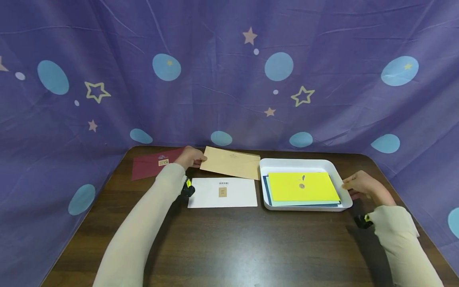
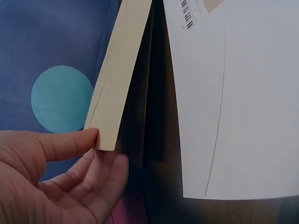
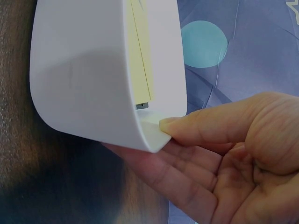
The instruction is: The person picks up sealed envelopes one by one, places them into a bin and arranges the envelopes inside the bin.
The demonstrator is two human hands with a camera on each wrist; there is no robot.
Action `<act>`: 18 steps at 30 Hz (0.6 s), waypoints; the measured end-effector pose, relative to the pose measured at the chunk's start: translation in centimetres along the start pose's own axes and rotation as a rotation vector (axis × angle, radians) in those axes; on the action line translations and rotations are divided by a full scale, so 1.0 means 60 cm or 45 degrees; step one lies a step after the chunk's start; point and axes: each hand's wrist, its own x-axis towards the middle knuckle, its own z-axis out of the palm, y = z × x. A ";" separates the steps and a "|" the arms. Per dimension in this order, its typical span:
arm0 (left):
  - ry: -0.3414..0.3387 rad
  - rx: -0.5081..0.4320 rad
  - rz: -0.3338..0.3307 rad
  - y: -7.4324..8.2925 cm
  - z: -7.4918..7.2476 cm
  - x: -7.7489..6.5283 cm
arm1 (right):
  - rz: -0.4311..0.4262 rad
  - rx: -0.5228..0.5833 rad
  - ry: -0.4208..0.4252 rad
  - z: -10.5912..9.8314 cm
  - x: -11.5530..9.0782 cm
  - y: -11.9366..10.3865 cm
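Note:
My left hand pinches the left end of a tan envelope between thumb and fingers. In the left wrist view, the thumb lies on the envelope's top face, and a darker edge shows beneath it. My right hand grips the right rim of a white tray; in the right wrist view its thumb is over the rim and its fingers are below. Inside the tray, a yellow envelope tops a pale green one and a dark blue one.
A white envelope lies in front of the tan one, left of the tray. Partly behind my left hand is a dark red envelope. A purple patterned curtain hangs along the back edge of the brown wooden table.

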 end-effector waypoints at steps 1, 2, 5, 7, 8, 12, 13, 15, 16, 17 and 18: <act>-0.002 0.006 0.009 -0.001 -0.001 0.001 | 0.001 0.001 0.000 0.000 0.000 0.000; -0.004 0.009 0.017 -0.001 -0.002 0.001 | 0.002 0.000 0.000 0.000 0.000 0.000; -0.006 0.016 0.033 -0.003 -0.004 0.004 | 0.009 -0.007 0.000 0.000 -0.001 -0.001; -0.025 0.013 0.037 -0.003 -0.004 0.006 | 0.009 -0.013 0.003 0.000 -0.001 -0.001; -0.040 0.010 0.040 -0.004 -0.005 0.006 | 0.008 -0.016 0.003 0.000 -0.001 -0.001; -0.094 -0.012 0.048 -0.006 -0.005 0.008 | 0.000 -0.019 0.001 0.000 -0.001 -0.001; -0.097 -0.014 0.050 -0.006 -0.005 0.009 | -0.001 -0.016 -0.001 0.000 -0.001 -0.001; -0.096 -0.019 0.054 -0.007 -0.005 0.011 | -0.005 -0.013 -0.005 -0.001 -0.002 -0.001; -0.091 -0.017 0.055 -0.008 -0.005 0.012 | -0.008 -0.013 -0.006 -0.001 -0.002 -0.001; -0.089 -0.017 0.054 -0.008 -0.005 0.014 | -0.008 -0.011 -0.006 -0.001 -0.002 -0.001; -0.085 -0.016 0.056 -0.009 -0.005 0.017 | -0.010 -0.013 -0.007 -0.001 -0.002 -0.001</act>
